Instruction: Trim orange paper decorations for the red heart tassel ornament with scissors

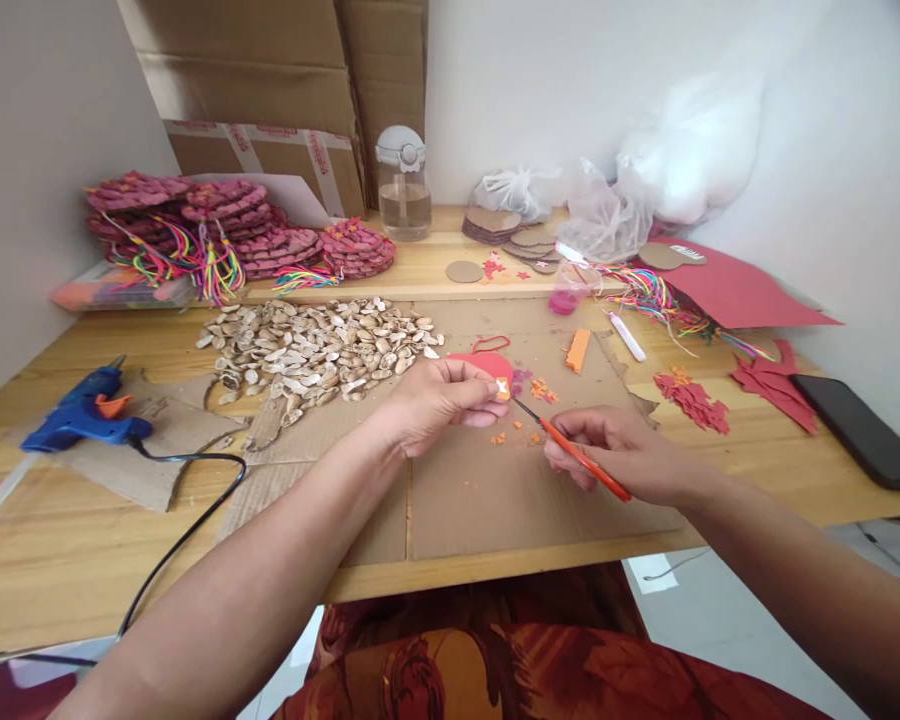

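Note:
Between the thumb and fingers of my left hand is a small orange paper piece with a white star-like mark on it. My right hand grips scissors with orange-red handles. Their dark blade tips point at the paper piece, close to its edge; whether the blades are parted is too small to tell. A red round-edged piece lies partly behind my left hand. Tiny orange cuttings are scattered near the blades, on the cardboard sheet. Just behind is an orange paper strip.
Peanut shells lie heaped left of centre. A blue glue gun with a trailing cord rests at far left. Red paper scraps and a phone lie right. Behind stand pink stacked discs and a water bottle.

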Motion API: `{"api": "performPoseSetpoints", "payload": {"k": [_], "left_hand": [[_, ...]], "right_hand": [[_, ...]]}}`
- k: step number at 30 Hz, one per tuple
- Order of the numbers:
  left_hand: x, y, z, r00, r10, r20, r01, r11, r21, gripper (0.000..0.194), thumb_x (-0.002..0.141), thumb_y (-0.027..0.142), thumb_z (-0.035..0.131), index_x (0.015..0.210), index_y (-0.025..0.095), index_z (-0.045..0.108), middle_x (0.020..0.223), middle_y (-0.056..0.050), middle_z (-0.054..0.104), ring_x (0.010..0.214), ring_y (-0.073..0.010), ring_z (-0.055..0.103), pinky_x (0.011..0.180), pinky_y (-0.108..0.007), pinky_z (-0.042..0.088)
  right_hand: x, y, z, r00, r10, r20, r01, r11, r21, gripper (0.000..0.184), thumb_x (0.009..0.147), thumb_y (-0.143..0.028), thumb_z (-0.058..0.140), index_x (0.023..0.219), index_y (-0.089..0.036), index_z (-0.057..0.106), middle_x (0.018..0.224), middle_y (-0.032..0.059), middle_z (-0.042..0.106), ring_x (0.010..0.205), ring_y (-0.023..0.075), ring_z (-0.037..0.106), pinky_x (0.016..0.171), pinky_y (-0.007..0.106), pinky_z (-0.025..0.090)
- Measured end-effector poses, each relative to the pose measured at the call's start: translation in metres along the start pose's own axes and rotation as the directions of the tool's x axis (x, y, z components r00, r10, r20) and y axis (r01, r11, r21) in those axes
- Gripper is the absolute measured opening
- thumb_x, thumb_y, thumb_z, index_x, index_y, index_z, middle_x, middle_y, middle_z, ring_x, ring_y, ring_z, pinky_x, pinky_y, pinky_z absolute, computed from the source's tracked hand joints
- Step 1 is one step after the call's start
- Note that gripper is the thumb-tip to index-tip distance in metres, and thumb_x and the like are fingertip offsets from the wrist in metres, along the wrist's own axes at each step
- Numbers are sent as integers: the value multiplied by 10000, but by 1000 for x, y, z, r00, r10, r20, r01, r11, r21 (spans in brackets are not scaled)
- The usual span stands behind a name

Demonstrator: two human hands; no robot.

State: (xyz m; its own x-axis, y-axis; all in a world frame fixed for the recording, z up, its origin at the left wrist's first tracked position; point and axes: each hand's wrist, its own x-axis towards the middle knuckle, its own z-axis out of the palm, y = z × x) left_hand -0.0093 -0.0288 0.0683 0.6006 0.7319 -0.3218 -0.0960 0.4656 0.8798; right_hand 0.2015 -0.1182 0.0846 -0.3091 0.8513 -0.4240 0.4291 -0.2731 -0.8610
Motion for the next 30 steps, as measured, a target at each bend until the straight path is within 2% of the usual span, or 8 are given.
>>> {"api": "performPoseSetpoints", "payload": {"k": [6,21,30], "left_hand": [[1,0,0,1000,-23,-21,23,1000,5,70,732,111,700,708,79,643,708,-80,705,635,-118,673,649,-228,539],[-2,4,3,999,-27,-30,29,998,60,63,751,107,683,713,73,645,686,-66,689,619,-100,654,637,-210,530],[-3,4,5,999,-29,-43,31,999,40,91,766,73,655,680,76,626,642,-51,676,607,-104,654,624,-214,529]], "right_hand": [[2,-6,-1,999,29,24,-28,999,-46,334,807,-471,625,674,-182,523,622,-21,477,504,86,417,467,231,295],[2,-15,-1,994,112,-12,-113,989,-97,341,785,-478,640,655,-174,555,616,-7,527,482,78,426,453,223,330],[1,-9,-4,995,101,-15,-102,985,-140,308,812,-458,618,710,-170,583,613,-12,529,455,66,421,432,215,295]]}}
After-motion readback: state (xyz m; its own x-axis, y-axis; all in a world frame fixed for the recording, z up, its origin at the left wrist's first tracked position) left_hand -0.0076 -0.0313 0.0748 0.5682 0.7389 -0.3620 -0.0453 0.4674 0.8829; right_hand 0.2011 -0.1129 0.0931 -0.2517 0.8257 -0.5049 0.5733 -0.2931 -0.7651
